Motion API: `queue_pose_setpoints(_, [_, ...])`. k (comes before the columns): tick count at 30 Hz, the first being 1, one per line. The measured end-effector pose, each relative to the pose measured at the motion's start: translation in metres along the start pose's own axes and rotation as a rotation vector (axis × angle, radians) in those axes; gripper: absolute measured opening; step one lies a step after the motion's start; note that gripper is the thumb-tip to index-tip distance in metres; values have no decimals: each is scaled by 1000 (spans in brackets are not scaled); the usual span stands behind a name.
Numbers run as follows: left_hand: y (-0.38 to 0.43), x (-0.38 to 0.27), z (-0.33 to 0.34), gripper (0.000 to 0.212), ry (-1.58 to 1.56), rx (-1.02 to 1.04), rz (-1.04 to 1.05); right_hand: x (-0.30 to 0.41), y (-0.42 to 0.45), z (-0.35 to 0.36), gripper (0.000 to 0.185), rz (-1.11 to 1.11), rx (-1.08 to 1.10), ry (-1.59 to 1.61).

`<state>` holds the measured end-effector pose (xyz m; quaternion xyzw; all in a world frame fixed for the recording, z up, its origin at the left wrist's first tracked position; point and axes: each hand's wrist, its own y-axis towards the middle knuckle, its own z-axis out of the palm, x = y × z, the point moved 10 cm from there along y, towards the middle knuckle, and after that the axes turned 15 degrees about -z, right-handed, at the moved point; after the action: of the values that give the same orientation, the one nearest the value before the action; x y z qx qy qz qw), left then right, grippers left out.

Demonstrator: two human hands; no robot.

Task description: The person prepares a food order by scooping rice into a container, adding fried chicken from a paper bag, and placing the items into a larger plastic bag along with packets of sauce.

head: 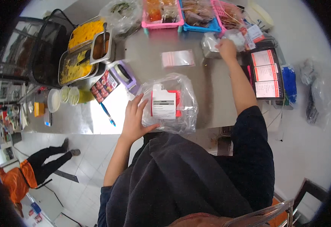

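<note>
A clear plastic bag (186, 110) lies at the counter's front edge before me, with a printed paper slip (164, 105) and something red in or on it. My left hand (134, 117) rests at the bag's left side, fingers spread. Farther off to the right, my right hand (227, 48) reaches to a metal container (210, 46) with clear plastic in it; its fingertips are partly hidden, so whether they grip anything cannot be told. Between the baskets and the bag lies a small flat clear packet (178, 58).
Pink (163, 25) and blue baskets (202, 27) of packets line the back. Metal food trays (77, 81), a purple tape dispenser (125, 76), a flyer (104, 86), a blue pen (107, 114) and lidded tubs (54, 100) are left. A tablet (266, 73) stands right. A person (26, 174) is lower left.
</note>
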<state>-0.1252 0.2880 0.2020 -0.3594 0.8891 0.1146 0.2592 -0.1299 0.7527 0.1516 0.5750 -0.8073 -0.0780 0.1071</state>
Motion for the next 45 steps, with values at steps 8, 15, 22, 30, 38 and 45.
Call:
queue_pose_setpoints(8, [-29, 55, 5, 68, -180, -176, -268, -5, 3, -28, 14, -48, -242, 146])
queue_pose_setpoints(15, [-60, 130, 82, 65, -779, 16, -847, -7, 2, -36, 16, 21, -193, 225])
queue_pose_setpoints(22, [-64, 118, 112, 58, -1349, 321, -1019, -45, -11, -36, 17, 91, -380, 210])
queue_pose_setpoints(30, [-69, 115, 107, 24, -1356, 377, -921, -50, -15, -44, 27, 198, -291, 301])
queue_pose_setpoints(38, [-80, 108, 103, 24, -1387, 450, -863, -44, -14, -65, 26, 66, -390, 242])
queue_pose_setpoints(45, [-72, 81, 91, 36, -1670, 589, -773, -78, -54, -74, 11, 392, -734, 1208])
